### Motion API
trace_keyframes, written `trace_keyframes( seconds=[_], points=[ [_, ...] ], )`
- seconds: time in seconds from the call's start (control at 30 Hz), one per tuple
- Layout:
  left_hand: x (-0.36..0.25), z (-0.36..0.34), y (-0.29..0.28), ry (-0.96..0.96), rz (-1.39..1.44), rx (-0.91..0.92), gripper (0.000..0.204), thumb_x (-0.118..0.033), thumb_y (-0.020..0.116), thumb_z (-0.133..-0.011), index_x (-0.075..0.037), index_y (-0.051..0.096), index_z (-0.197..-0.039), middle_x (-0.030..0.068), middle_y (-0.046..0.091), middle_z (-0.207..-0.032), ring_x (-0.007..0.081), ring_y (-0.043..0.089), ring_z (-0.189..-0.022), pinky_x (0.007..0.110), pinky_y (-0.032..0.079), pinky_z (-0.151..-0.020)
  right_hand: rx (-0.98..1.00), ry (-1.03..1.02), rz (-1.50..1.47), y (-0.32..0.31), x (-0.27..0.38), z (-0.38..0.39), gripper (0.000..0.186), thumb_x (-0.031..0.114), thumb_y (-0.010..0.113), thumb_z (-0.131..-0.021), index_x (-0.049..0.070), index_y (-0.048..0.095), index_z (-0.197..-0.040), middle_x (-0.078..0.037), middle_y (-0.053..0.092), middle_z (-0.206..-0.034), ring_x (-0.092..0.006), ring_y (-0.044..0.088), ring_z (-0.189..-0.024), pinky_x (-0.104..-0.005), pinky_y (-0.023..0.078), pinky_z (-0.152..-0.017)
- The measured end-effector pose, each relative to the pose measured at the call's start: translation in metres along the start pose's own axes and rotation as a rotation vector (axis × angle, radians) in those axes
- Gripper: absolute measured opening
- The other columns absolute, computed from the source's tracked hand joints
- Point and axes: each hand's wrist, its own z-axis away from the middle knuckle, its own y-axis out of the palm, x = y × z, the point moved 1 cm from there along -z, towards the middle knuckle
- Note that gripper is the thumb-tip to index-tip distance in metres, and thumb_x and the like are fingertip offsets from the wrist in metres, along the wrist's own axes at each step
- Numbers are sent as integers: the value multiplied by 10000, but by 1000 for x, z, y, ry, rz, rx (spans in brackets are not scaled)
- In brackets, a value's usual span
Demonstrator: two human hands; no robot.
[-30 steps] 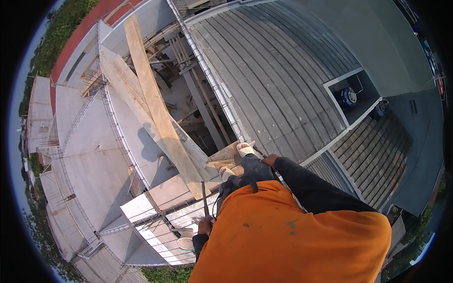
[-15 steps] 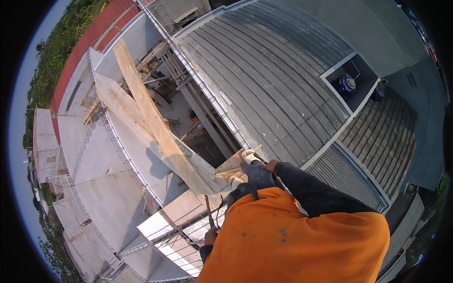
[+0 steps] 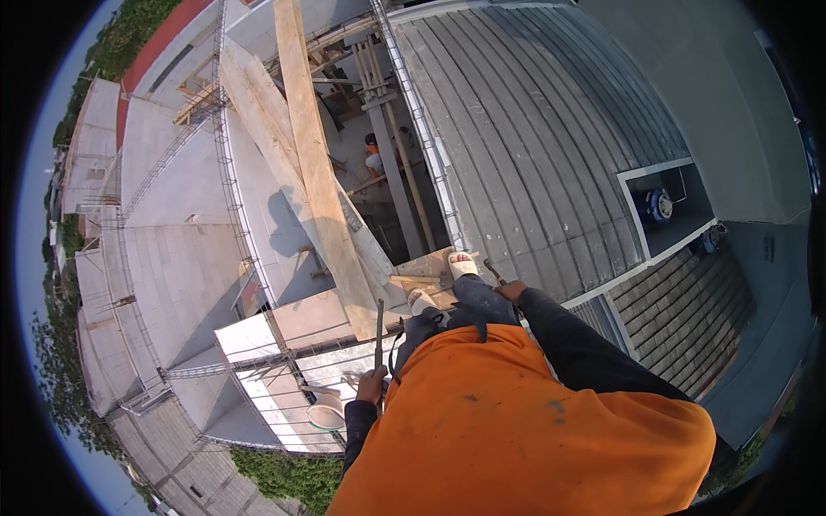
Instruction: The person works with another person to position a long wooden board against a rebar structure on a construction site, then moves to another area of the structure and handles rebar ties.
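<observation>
Left-hand grip: your left hand (image 3: 372, 384) looks closed around a long, dark, straight bar (image 3: 379, 331), its free end pointing far; finger detail too small to tell.
Right-hand grip: your right hand (image 3: 513, 291) looks closed on a short, dark tool with a reddish part (image 3: 495, 272), held just right of your leg; tool type unclear.
Opening drop risk: the deep, shadowed opening (image 3: 383, 215) lies just far of your feet; a loosened hold could send either tool down it.
Below: there seems to be a person in orange (image 3: 372, 158) down there, so a dropped tool could hit them.
Footing: your cream open-toed sandals (image 3: 463, 263) are on or beside a brown flat wooden board (image 3: 426, 265); you could slip or stub a toe, and if the board is unfixed it might shift. Fixing not visible.
Planks: the long, pale wooden plank (image 3: 317, 172) lies across a wider, weathered wooden plank (image 3: 267, 129), left of the opening; stepping on the crossing could rock them.
Cord: a thin black cord (image 3: 392, 357) loops just right of the bar; could snag as you swing it.
Rebar: dark steel rods (image 3: 284, 357) near left could trip you stepping back.
Hands full: with both occupied, you'd likely catch yourself late.
</observation>
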Motion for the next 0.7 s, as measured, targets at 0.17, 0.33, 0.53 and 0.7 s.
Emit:
trace_keyframes(
  seconds=[0.17,0.33,0.53,0.7],
  points=[
    [33,1,18,-85,-5,-48,523,-468,647,-928,50,702,-976,129,682,-758,238,654,-669,366,517,-629,-20,106,-28,-17,22,17,715,594,688,-823,-86,716,-1042,-250,725,-904,-347,739,-766,-436,581,-678],
    [35,14,27,-225,58,-69,590,-488,629,-926,92,707,-998,188,716,-838,285,689,-773,389,534,-732,156,251,95,-21,49,29,491,548,441,-1001,254,651,-1333,-224,688,-1192,-411,649,-1132,-459,493,-982],
    [36,8,30,-143,-5,-46,586,-481,608,-939,93,708,-1009,197,719,-855,283,690,-771,386,530,-724,138,129,232,-15,7,6,438,501,461,-1008,293,632,-1353,-204,691,-1189,-408,667,-1103,-461,510,-959],
    [45,5,27,-127,29,-47,509,-455,604,-932,42,695,-995,182,697,-821,293,667,-752,401,517,-698,139,71,331,-21,35,18,407,462,463,-1008,318,628,-1351,-177,702,-1179,-401,686,-1064,-457,527,-927]
  ],
)
